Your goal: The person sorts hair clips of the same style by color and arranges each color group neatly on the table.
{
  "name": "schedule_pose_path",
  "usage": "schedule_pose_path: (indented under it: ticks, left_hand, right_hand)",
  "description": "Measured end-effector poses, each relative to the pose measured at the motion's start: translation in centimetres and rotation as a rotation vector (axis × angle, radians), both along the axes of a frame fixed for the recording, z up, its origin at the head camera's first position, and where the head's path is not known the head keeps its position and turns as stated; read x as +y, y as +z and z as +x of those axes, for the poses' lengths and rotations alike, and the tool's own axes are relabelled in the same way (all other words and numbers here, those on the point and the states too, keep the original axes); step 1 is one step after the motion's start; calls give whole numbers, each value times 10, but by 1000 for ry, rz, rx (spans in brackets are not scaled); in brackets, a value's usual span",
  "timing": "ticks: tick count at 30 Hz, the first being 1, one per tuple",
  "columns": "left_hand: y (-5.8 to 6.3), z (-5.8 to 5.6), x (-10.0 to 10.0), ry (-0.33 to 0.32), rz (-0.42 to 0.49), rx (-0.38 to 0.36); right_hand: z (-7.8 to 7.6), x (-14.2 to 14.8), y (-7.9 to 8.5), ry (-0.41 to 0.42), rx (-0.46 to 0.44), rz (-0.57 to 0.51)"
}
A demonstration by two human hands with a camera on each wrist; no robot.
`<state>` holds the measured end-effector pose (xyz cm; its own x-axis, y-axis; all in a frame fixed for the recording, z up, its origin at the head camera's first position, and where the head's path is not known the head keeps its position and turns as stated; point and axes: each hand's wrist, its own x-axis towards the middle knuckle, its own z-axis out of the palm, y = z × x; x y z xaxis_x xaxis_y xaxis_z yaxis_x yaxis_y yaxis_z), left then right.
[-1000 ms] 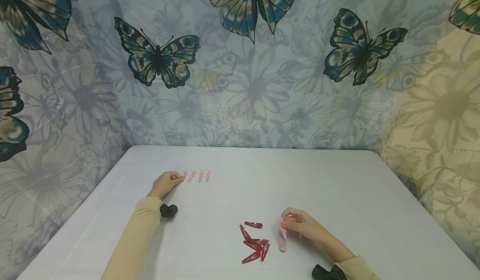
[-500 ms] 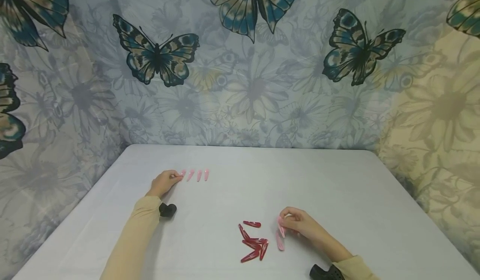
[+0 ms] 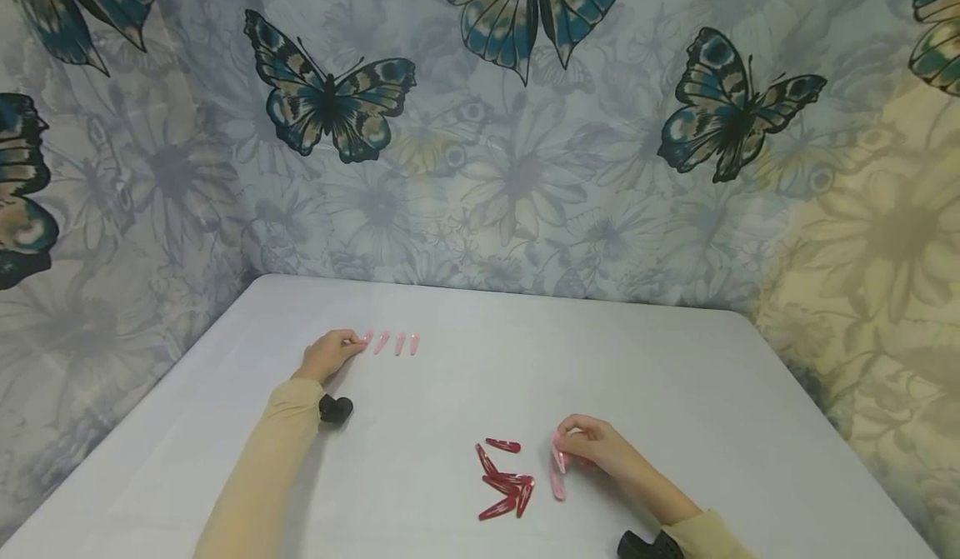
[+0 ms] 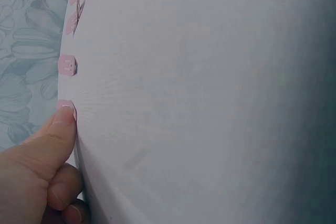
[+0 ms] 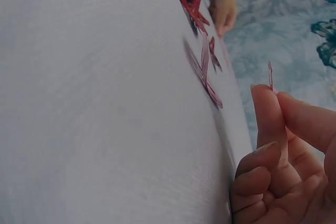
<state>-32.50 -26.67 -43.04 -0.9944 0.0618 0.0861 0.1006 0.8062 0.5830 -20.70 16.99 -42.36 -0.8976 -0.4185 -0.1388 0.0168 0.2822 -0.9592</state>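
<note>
In the head view, my left hand (image 3: 327, 355) is at the far left of the table, at the end of a short row of pink snap hair clips (image 3: 400, 344). Its thumb and a finger pinch the leftmost pink hair clip (image 3: 367, 337); the left wrist view shows the thumb (image 4: 59, 129) covering most of that clip. Nearer the front, my right hand (image 3: 596, 441) holds one pink hair clip (image 5: 270, 74) between thumb and index finger, raised over the table. Just below that hand lies another pink hair clip (image 3: 558, 486), partly overlapped by the held one in the head view.
Several dark red hair clips (image 3: 504, 482) lie in a loose heap left of the right hand, with one red clip (image 3: 503, 446) slightly apart. Everything rests on a white-covered table (image 3: 645, 359). A butterfly-patterned cloth (image 3: 517, 167) stands behind it.
The head view has tilted slightly. Both hands keep their grips and stay at practically the same places on the table.
</note>
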Motion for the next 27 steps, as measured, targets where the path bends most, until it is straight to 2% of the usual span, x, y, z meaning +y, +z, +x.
schedule_pose_path:
  ticks: [7,14,22,27]
  left_hand:
    - [3,2,-2,-12,4,4]
    - [1,-1,-3,-17,10,12]
    - [-2,-2,-2,-4,10,11]
    - [1,2,1,-6,3,10]
  right_hand:
    - [-15,1,10,46,-50,37]
    - [-38,-9,29,86,-39,53]
    - [-68,-34,56,64,0,136]
    - [-78,-50,59,33,8,75]
